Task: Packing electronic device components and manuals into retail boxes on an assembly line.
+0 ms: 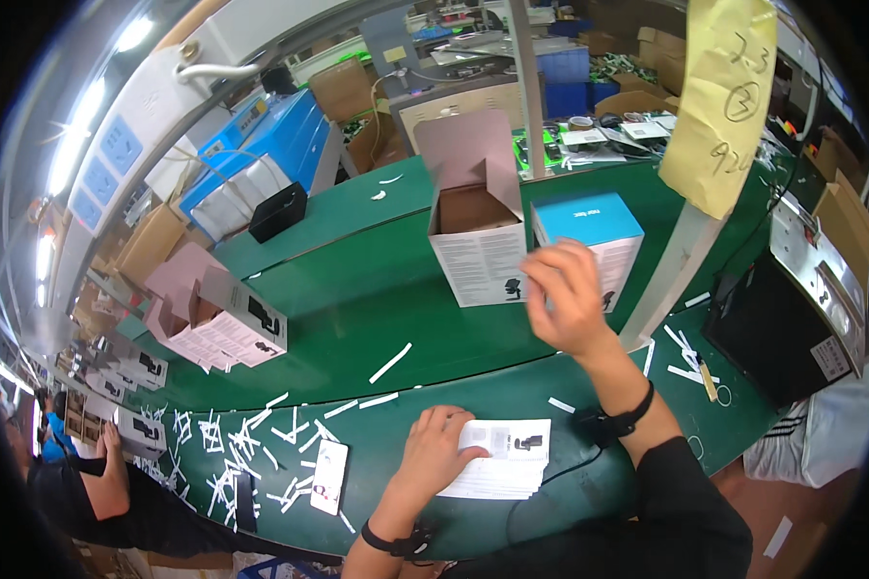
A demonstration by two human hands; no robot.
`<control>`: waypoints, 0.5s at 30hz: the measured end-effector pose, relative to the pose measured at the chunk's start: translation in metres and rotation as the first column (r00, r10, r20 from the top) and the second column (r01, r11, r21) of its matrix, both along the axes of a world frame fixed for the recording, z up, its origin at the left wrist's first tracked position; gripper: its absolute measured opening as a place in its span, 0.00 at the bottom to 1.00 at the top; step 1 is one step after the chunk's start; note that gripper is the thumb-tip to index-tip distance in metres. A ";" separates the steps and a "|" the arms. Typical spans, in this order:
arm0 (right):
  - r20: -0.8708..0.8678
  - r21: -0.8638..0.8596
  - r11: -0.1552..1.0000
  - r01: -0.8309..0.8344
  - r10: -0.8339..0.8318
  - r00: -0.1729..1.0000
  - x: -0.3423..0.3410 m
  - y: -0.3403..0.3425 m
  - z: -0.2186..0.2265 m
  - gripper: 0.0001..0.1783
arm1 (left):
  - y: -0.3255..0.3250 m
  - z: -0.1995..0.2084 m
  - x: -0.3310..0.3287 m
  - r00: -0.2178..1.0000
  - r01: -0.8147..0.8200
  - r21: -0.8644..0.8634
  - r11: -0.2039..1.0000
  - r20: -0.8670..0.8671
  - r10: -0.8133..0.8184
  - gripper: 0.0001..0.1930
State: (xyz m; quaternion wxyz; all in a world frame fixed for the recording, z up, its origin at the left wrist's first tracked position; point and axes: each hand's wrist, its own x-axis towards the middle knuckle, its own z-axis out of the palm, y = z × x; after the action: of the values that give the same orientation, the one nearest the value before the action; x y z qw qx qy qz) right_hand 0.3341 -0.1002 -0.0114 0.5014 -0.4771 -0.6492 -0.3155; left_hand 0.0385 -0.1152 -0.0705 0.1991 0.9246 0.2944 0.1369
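The left hand (434, 452) lies flat with fingers spread on a stack of thin printed leaflets (504, 460) at the near edge of the green counter (357, 289), while the right hand (568, 294), loosely open and holding nothing, hovers before an open-flapped cardboard box (475, 232) and a closed blue-topped box (589, 232), paper strips (232, 449) scattered nearby.

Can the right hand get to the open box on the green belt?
Probably yes. The right hand is raised just beside the open box, in front of the blue-topped box, and nothing stands between them. The left hand rests on the stack of leaflets.
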 end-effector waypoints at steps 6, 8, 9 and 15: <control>0.011 -0.124 0.965 0.230 -0.231 0.973 -0.034 0.069 0.000 0.17 | -0.007 0.020 -0.001 0.992 -0.108 0.409 0.906 0.107 0.070 0.15; 0.083 -0.178 0.919 0.351 -0.342 0.936 -0.021 0.086 -0.010 0.15 | -0.004 0.025 -0.003 0.976 -0.176 0.301 0.937 0.177 0.126 0.12; 0.164 -0.234 0.865 0.443 -0.414 0.895 -0.024 0.095 -0.006 0.13 | -0.002 0.033 -0.007 0.946 -0.263 0.174 0.949 0.239 0.218 0.10; 0.121 -0.249 0.922 0.296 -0.274 0.954 -0.034 0.085 -0.006 0.10 | 0.056 0.101 0.038 0.267 0.027 -0.439 0.898 0.869 0.416 0.15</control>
State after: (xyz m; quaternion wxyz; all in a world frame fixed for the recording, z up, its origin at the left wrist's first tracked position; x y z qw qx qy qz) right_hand 0.3004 -0.0153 -0.0169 0.3544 -0.6153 -0.6295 -0.3155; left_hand 0.0769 -0.0589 0.0302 0.4842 0.5601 0.2519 0.6232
